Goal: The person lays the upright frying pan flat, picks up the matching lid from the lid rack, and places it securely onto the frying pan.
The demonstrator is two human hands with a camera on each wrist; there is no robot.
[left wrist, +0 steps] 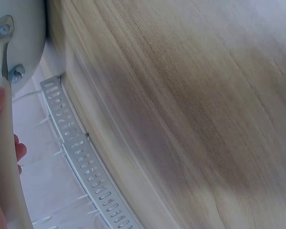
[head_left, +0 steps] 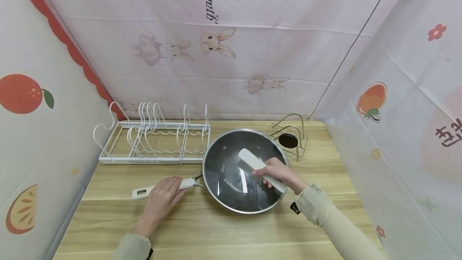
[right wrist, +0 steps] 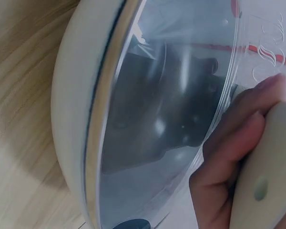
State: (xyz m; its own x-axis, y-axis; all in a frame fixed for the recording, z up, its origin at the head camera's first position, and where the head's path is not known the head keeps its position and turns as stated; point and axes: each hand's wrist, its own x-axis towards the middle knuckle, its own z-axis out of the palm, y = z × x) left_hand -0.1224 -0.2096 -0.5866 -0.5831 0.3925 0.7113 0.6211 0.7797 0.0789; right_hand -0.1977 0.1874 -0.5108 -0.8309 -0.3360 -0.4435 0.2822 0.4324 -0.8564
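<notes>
A frying pan with an off-white outer wall stands over the wooden table, covered by a round glass lid with a metal rim. My left hand grips the pan's white handle, fingers wrapped around its middle. In the left wrist view, the handle joins the pan through a metal bracket. With my right hand I hold the long white handle of the lid, fingers curled beneath it. In the right wrist view, the lid sits right at the pan's rim.
Left behind the pan lies a white wire dish rack with upright loops. A gold wire stand with a dark oval piece is at the back right, close to the lid. Printed cloth walls enclose the wooden table on three sides.
</notes>
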